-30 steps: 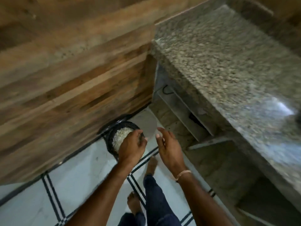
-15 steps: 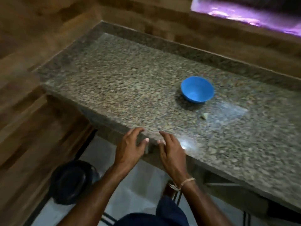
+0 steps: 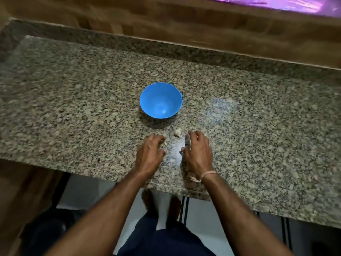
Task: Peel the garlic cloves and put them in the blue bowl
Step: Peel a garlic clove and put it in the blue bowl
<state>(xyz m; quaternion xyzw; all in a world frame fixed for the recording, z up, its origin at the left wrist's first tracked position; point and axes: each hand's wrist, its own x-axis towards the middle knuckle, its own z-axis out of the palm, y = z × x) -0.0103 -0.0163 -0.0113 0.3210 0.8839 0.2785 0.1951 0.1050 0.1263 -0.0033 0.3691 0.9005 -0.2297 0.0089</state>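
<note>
**A:** What is different from a second ago?

**B:** Back then both hands were down over the dark bin on the floor. Half a second ago they were at the edge of the tabletop. Now they are over it, on the near side of the blue bowl.

**A:** Are they holding anything?

**B:** The right hand has its fingers loosely curled with nothing in them. The left hand is curled much the same. A small pale bit sits right at its fingertips. I cannot tell whether the hand pinches it or it only lies on the stone.

**A:** And the garlic?

**B:** One clove lies on the tabletop between the two sets of fingertips. It is near the bowl but apart from it. It is too small to tell whether the skin is still on. The bowl is empty.

**A:** So where does that leave the task?

**B:** I think the trip to the bin is over and the hands are closing in on this clove. No clove is in the bowl yet, so the peeling and the drop into the bowl are both still to do. The clove is small and lies flat on hard stone, so it will probably need a fingertip pinch.
</note>
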